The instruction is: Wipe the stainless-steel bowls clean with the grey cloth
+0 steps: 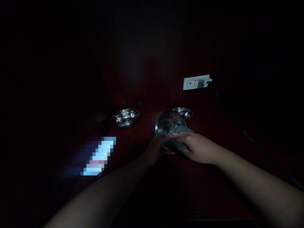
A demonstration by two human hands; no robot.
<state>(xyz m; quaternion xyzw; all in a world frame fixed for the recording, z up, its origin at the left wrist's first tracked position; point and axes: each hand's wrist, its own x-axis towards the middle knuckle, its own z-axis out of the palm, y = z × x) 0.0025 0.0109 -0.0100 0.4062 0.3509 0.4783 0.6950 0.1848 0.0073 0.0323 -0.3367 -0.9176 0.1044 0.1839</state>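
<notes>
1. Head view: metal bowl is held tilted above or on the dark red desk, open side turned toward the camera; bottom contact can't be told.
2. Left hand: partly closed on the bowl's lower rim, thumb at the inner side, fingers around the outside; finger detail is lost in shadow.
3. Right hand: partly closed, checked cloth bunched under the fingers and pressed into the bowl; exact grip is hard to tell.
4. Judged best: rim pinched firmly by the left so the bowl isn't twisted by the cloth's push; cloth spread flat under the fingers, pressure light and even, wall and base both reached.
5. Slip risk is judged highest at the smooth rim; loose cloth edges are best tucked in.
6. Shallow dish is placed just behind, stacked bowls off to the left; knocks against the dish are to be avoided.
</notes>
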